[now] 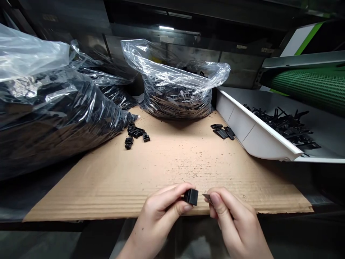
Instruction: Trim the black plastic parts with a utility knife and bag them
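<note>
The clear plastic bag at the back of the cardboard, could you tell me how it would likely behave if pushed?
The clear plastic bag bulges with black parts, so it probably feels heavy and slumps rather than slides. Its crinkled film looks thin; sharp pieces may well puncture it.

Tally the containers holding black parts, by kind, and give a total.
Clear plastic bags: 2, the big bag at left and the smaller bag at the back
White tray: 1
Total: 3
</note>
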A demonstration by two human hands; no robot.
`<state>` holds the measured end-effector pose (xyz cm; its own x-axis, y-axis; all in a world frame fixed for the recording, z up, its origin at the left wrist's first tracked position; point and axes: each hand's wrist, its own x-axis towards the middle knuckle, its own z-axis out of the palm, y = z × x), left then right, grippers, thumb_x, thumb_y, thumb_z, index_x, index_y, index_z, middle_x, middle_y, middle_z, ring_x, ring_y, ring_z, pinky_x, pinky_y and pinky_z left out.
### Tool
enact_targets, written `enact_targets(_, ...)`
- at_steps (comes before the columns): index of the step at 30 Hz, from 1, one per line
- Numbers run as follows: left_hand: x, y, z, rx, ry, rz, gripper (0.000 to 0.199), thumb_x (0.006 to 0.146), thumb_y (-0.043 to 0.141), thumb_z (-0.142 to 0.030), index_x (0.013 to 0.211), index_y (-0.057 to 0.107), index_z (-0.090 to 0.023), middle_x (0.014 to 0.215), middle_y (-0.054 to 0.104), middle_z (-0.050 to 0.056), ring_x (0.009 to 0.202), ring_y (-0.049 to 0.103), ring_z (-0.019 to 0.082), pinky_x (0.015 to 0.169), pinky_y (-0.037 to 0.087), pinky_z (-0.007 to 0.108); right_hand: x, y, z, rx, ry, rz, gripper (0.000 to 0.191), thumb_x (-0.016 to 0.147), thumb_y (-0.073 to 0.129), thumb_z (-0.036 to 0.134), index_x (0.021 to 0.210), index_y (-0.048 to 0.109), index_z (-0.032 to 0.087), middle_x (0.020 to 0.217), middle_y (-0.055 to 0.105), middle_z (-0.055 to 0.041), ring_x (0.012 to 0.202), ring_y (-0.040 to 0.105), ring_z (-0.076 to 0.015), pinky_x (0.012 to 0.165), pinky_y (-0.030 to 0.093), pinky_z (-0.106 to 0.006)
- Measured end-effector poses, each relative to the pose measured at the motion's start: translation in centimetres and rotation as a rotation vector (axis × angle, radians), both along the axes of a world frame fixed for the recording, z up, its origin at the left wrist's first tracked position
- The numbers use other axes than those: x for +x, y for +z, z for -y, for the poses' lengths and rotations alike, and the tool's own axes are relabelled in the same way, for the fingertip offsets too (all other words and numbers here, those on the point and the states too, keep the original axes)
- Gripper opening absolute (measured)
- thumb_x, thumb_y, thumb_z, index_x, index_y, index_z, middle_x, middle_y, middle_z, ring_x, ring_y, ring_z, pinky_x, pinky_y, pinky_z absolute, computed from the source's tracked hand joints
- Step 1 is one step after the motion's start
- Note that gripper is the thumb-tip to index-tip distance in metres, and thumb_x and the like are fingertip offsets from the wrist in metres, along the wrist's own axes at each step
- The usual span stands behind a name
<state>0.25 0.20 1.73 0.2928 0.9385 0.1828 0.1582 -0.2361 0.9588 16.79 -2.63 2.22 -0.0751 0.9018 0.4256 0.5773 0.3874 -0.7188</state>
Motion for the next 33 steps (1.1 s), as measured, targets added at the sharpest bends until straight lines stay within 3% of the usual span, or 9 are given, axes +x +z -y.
enact_targets(13,0.4,0.4,0.1,0.099,-0.006,-0.004,0.023,0.077,0.058,-0.011,0.092,0.069,-0.025,0.085,0.070,-0.001,0.082,0.063,0.016,0.071,0.048,0.019,-0.4,-0.2,-0.4,-0.056,0.054,0.029,0.026,0.088,0.036,0.019,0.063,0.043,0.020,0.053,0.042,0.0043,0.046,0.043,-0.0078,0.045,0.032,-0.018)
enact_targets(18,0.7,0.2,-0.2,0.023,0.127,0.002,0.022,0.075,0.059,-0.016,0.093,0.070,-0.021,0.075,0.070,0.001,0.060,0.062,0.015,0.059,0.051,0.022,-0.3,-0.2,0.8,-0.177,0.210,0.062,0.028,0.087,0.040,0.022,0.059,0.041,0.020,0.052,0.047,0.0051,0.047,0.045,-0.0076,0.046,0.033,-0.017)
enact_targets(20,0.8,0.2,-0.3,0.001,0.146,-0.004,0.022,0.073,0.060,-0.018,0.092,0.071,-0.021,0.077,0.070,0.002,0.065,0.063,0.017,0.064,0.052,0.024,-0.1,-0.1,1.1,-0.225,0.226,0.015,0.028,0.087,0.040,0.023,0.059,0.044,0.020,0.052,0.048,0.0053,0.048,0.046,-0.0073,0.048,0.034,-0.016)
enact_targets(25,0.8,0.5,-0.2,-0.043,0.142,-0.026,0.021,0.072,0.062,-0.019,0.090,0.071,-0.022,0.078,0.070,0.003,0.077,0.062,0.021,0.079,0.048,0.031,0.4,0.7,0.2,-0.312,0.109,-0.199,0.028,0.088,0.039,0.033,0.065,0.049,0.019,0.054,0.043,0.0042,0.045,0.040,-0.0073,0.042,0.033,-0.017)
enact_targets(29,0.6,0.7,0.0,-0.042,-0.020,0.019,0.017,0.076,0.059,-0.018,0.088,0.070,-0.024,0.088,0.065,0.003,0.086,0.057,0.019,0.079,0.045,0.026,-0.2,1.0,-1.6,-0.333,0.079,-0.250,0.023,0.082,0.048,0.037,0.069,0.048,0.018,0.059,0.044,0.0038,0.055,0.044,-0.0092,0.049,0.037,-0.019)
enact_targets(31,0.2,0.7,0.0,-0.034,-0.057,0.030,0.013,0.076,0.060,-0.021,0.084,0.071,-0.023,0.083,0.060,0.003,0.081,0.054,0.018,0.074,0.044,0.024,-0.3,1.0,-2.1,-0.333,0.051,-0.263,0.023,0.083,0.048,0.037,0.069,0.048,0.018,0.058,0.043,0.0042,0.055,0.044,-0.0094,0.049,0.037,-0.020)
enact_targets(33,-0.2,0.6,-0.1,-0.110,-0.052,0.047,0.015,0.077,0.060,-0.027,0.087,0.070,-0.022,0.070,0.054,0.001,0.063,0.050,0.014,0.062,0.043,0.023,-0.1,0.9,-2.1,-0.306,-0.012,-0.288,0.022,0.084,0.046,0.037,0.076,0.052,0.017,0.059,0.045,0.0036,0.052,0.044,-0.0090,0.046,0.038,-0.020)
